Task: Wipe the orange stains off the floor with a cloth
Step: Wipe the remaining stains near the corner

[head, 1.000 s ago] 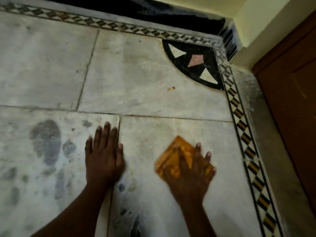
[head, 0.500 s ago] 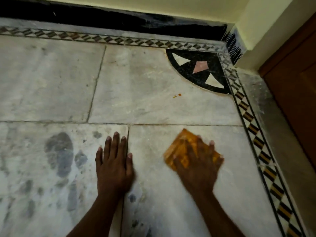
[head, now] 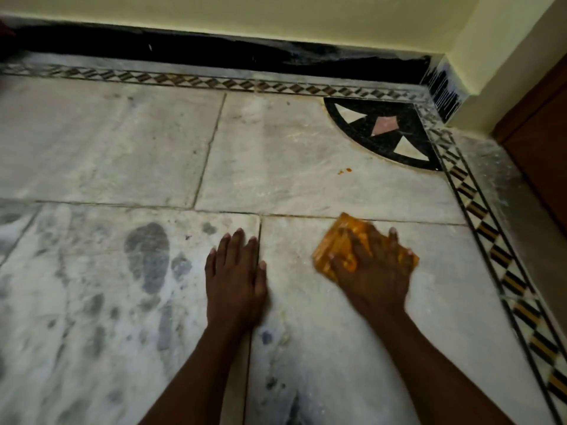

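Note:
An orange-stained cloth (head: 336, 240) lies flat on the pale marble floor (head: 276, 148), just below a tile joint. My right hand (head: 372, 268) presses down on the cloth with fingers spread, covering most of it. My left hand (head: 234, 277) rests flat on the floor to the left of the cloth, fingers together across a tile joint, holding nothing. A small orange stain (head: 344, 170) sits on the tile beyond the cloth, close to the black quarter-circle inlay (head: 383, 130).
A patterned diamond border (head: 491, 240) runs along the right and back edges. A brown door (head: 540, 133) stands at the right, a black skirting (head: 214, 53) under the yellow wall at the back. Dark wet marks (head: 147, 256) spot the left tiles.
My right hand has slid the cloth forward and a little right, up to the tile joint. The view has tilted up, showing more wall. My left hand has stayed planted.

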The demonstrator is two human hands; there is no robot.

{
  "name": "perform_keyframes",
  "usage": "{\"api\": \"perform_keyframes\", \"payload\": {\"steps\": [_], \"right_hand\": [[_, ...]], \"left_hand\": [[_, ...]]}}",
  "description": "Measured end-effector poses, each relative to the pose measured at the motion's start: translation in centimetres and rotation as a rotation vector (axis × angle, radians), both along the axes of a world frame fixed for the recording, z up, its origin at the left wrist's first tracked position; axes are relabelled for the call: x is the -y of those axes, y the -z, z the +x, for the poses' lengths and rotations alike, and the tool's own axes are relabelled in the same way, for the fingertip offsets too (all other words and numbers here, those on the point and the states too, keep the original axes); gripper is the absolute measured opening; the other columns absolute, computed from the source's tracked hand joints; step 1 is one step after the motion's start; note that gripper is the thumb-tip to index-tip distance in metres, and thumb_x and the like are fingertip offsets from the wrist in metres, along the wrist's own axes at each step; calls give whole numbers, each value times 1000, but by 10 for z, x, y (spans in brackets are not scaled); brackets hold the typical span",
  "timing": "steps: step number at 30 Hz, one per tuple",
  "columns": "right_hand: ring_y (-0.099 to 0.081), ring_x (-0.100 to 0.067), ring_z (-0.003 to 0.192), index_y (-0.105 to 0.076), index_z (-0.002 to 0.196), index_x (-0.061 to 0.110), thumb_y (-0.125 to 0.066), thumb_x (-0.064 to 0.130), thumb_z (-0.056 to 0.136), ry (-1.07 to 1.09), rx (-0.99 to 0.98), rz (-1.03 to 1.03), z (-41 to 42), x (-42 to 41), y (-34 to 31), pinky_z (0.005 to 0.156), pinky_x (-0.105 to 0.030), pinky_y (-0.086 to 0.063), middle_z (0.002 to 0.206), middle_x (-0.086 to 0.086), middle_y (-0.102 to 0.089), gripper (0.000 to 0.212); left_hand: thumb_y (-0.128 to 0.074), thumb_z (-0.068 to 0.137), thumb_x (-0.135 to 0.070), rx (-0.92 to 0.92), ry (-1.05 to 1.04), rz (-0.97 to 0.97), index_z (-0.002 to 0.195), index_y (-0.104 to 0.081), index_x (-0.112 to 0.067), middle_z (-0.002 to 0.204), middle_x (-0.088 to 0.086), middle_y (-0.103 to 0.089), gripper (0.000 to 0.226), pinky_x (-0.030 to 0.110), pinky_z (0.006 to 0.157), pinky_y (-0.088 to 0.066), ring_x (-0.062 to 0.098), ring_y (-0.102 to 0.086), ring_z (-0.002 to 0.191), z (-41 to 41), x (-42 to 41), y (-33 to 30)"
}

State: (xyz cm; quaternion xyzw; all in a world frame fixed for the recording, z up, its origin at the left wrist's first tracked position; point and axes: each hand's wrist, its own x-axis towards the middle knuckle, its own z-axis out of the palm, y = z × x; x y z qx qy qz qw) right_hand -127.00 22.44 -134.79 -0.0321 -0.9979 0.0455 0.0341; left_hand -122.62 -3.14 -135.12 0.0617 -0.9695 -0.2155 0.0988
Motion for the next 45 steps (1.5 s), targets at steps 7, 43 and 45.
{"api": "perform_keyframes", "payload": {"steps": [7,43,45], "right_hand": [[-5,-32,162,-36,159,45,-12,90,83,121,13,-36,-21,0,-3,126,-61,-9,175,5,-17,92],[1,-38,161,-21,164,43,-13,85,90,371,109,-1,-188,14,-4,126,-66,-1,177,1,-10,85],[5,-42,161,-18,166,40,-16,80,94,412,75,-87,-235,45,-6,126,-64,3,177,-2,-7,82]], "left_hand": [[-47,95,-33,-59,158,22,142,-61,-7,155,13,-53,55,47,112,-47,34,-51,141,-101,24,-12],[-21,106,-49,118,94,-92,167,-21,-33,177,-11,-7,63,47,132,-10,10,1,164,-133,20,7],[-22,107,-49,111,87,-90,167,-20,-34,177,-11,-6,63,47,132,-10,9,2,164,-134,20,7]]}}
